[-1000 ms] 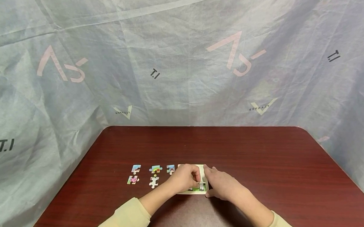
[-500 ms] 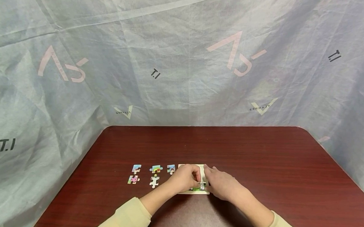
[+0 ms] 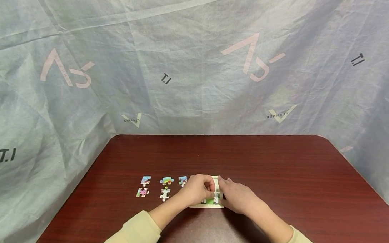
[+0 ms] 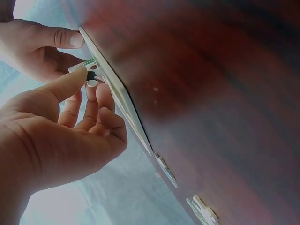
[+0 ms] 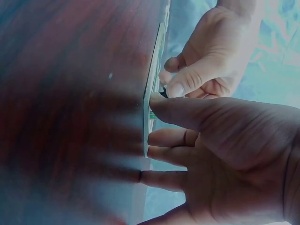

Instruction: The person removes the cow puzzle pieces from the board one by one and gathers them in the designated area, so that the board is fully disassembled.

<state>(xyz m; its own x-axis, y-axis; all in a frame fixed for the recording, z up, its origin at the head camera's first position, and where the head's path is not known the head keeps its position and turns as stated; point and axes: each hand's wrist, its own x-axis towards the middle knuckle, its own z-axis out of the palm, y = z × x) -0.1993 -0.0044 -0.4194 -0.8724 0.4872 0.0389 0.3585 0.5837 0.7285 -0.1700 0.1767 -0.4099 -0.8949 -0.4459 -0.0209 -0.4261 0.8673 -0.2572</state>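
Note:
My left hand (image 3: 197, 190) is over a shallow jigsaw tray (image 3: 206, 206) with a pale rim. Between thumb and fingertips it pinches a small puzzle piece (image 4: 93, 83), part white and part black, close above the tray and tilted to it in the left wrist view. My right hand (image 3: 237, 195) rests along the tray's right side, its fingers extended and spread, thumb tip (image 5: 159, 98) right at the near edge. A green printed picture with animal legs shows in the tray's near part. The left hand covers much of the tray's middle.
Left of the tray, loose puzzle pieces lie on the dark red table (image 3: 279, 161): a pink one (image 3: 142, 192), a blue one (image 3: 145, 180), a green one (image 3: 167, 180), a white one (image 3: 165, 194) and another blue one (image 3: 182, 181). A grey fabric sheet (image 3: 193, 100) hangs behind.
My right thumb has moved from beside the tray's near right corner up to its edge. My left hand and the pinched piece have shifted only slightly, away from the near rim.

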